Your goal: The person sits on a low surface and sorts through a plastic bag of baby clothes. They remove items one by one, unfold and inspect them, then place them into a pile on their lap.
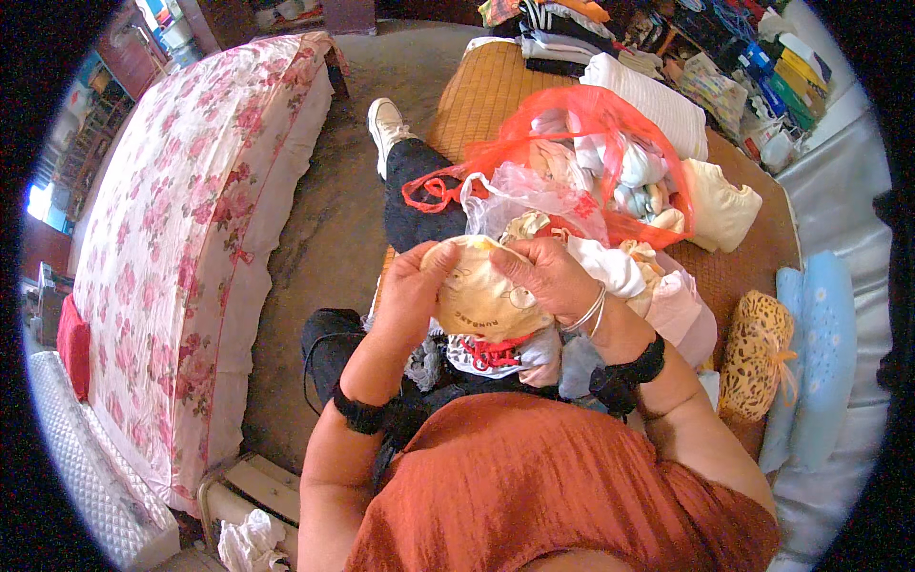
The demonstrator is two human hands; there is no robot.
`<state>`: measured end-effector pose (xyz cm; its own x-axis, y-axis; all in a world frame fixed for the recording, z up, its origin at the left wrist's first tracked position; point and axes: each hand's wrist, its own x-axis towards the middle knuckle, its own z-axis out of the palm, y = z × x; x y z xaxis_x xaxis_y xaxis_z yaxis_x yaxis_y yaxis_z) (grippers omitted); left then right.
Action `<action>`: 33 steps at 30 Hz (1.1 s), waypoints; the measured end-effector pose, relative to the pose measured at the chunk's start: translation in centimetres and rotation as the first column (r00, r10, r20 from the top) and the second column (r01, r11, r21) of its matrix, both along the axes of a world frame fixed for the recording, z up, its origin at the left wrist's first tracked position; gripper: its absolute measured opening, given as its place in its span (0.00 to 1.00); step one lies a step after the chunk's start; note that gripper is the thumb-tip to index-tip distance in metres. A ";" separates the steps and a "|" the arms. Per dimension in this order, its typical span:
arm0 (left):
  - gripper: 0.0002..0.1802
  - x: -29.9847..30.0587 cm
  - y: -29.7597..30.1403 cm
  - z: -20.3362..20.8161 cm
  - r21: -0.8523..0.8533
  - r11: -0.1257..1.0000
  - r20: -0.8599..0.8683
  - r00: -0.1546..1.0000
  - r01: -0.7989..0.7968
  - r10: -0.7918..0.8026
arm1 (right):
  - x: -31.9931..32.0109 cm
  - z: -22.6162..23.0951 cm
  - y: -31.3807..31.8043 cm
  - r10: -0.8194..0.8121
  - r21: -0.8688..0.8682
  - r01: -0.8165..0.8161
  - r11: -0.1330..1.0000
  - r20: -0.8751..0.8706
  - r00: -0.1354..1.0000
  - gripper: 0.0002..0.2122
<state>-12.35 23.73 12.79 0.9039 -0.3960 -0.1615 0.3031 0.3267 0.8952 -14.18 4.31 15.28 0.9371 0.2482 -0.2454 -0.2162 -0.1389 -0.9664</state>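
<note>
Both my hands hold up a small beige cloth piece (pixel 486 303) with dark print and a rounded lower edge; its exact kind I cannot tell. My left hand (pixel 416 288) pinches its upper left edge. At the upper right, my right hand (pixel 558 281) grips it between thumb and fingers, a white band round the wrist. A spot of yellow shows at the top edge between my thumbs. Below the cloth, a pile of small garments lies on my lap, with a red-trimmed piece (pixel 491 351) among them. White and pink clothes (pixel 679 310) lie by my right forearm.
Beyond my hands, a red plastic bag (pixel 562 100) full of folded clothes sits on the woven mat (pixel 477 91). A leopard-print bundle (pixel 756 355) and a blue roll (pixel 827 357) stand at the right. A flower-covered bed (pixel 181 219) fills the left side.
</note>
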 end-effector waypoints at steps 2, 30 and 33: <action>0.19 0.0 -0.2 -0.1 -0.143 0.987 -0.098 0.994 -0.069 0.055 | -0.2 0.2 -0.1 -0.048 -0.076 0.058 0.995 0.132 0.990 0.21; 0.17 -0.3 1.7 -2.2 -0.269 0.948 -0.344 0.937 -0.167 0.068 | 1.0 -1.3 -1.0 -0.162 0.562 0.273 0.781 -0.240 0.957 0.14; 0.15 -0.4 1.7 -2.9 -0.356 0.924 -0.334 0.942 -0.137 0.010 | 1.1 -1.2 -1.4 -0.121 0.676 0.240 0.697 -0.219 0.968 0.17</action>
